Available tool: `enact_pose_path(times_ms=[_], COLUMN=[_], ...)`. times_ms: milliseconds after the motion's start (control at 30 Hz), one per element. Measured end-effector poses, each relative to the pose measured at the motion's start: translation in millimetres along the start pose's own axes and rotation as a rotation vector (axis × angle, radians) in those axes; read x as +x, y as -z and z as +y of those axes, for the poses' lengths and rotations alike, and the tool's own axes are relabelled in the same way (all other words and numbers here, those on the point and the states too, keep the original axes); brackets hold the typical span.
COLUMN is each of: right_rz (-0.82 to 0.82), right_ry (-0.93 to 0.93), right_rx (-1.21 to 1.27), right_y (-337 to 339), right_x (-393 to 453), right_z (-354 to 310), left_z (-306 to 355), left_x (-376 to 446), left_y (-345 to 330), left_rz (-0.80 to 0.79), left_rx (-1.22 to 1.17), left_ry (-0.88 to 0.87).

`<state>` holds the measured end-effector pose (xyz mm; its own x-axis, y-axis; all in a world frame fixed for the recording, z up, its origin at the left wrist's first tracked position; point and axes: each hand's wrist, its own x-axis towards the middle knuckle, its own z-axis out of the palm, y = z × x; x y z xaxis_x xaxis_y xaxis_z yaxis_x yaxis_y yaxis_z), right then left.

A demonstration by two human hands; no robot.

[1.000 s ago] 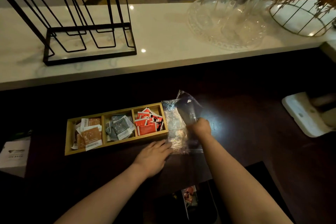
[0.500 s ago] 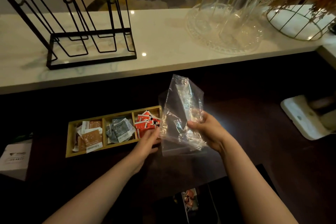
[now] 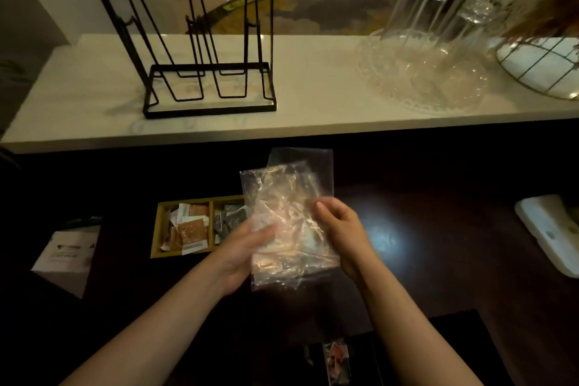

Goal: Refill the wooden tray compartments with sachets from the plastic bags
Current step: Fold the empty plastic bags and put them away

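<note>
Clear, crumpled plastic bags [image 3: 288, 216] hang in front of me, held from both sides above the dark counter. My left hand [image 3: 247, 244] grips their left edge and my right hand [image 3: 338, 229] pinches the right edge. They look empty. Behind them lies the wooden tray [image 3: 159, 229]. Its left compartment holds orange and white sachets [image 3: 189, 230], its middle one grey sachets [image 3: 230, 219]. The bags and my left hand hide the right compartment.
A white packet [image 3: 67, 252] lies at the left of the dark counter, a white device [image 3: 551, 232] at its right edge. On the raised pale shelf stand a black wire rack [image 3: 200, 50], upturned glasses on a glass tray [image 3: 423, 78] and a wire basket [image 3: 545, 69]. More sachets [image 3: 336, 360] show below.
My right hand lifted the bags off the counter beside the tray and raised them. My left hand left the tray's front edge and took hold of the bags. The view tilted up.
</note>
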<state>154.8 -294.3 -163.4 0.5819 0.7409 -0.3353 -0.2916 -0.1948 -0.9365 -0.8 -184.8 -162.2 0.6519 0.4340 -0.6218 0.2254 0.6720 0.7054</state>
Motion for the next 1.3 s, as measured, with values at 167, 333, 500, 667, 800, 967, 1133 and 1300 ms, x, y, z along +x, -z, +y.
enact_pose_path(times_ms=[167,333,500,667,800,967,1133,1300], right_rz=[-0.143,-0.102,-0.013,-0.038,-0.095,-0.052,-0.012,0.003], right_ry=[-0.139,-0.119,-0.030,-0.085,-0.101,-0.104,-0.050,-0.009], right_rx=[0.030,0.017,0.112,0.216,0.241,0.341,0.325,0.189], right_y=[-13,-30,-50,-49,-48,-52,-53,-45], right_x=[-1,1,0,0,-3,-5,-6,0], right_z=[-1,6,5,-5,-6,-5,-4,-11], left_z=[6,0,-3,1,1,-6,-9,-8], left_x=[-11,-27,-30,-32,-33,-30,-33,-36], left_y=[18,23,23,37,43,44,38,44], left_rz=[0.133,0.179,0.182,0.161,0.131,0.120,0.078,0.040], left_rx=[-0.066,0.081,0.314,0.362,0.377,0.289,0.271,0.286], left_ry=[-0.092,-0.234,-0.369,-0.356,-0.355,-0.376,-0.386,-0.356])
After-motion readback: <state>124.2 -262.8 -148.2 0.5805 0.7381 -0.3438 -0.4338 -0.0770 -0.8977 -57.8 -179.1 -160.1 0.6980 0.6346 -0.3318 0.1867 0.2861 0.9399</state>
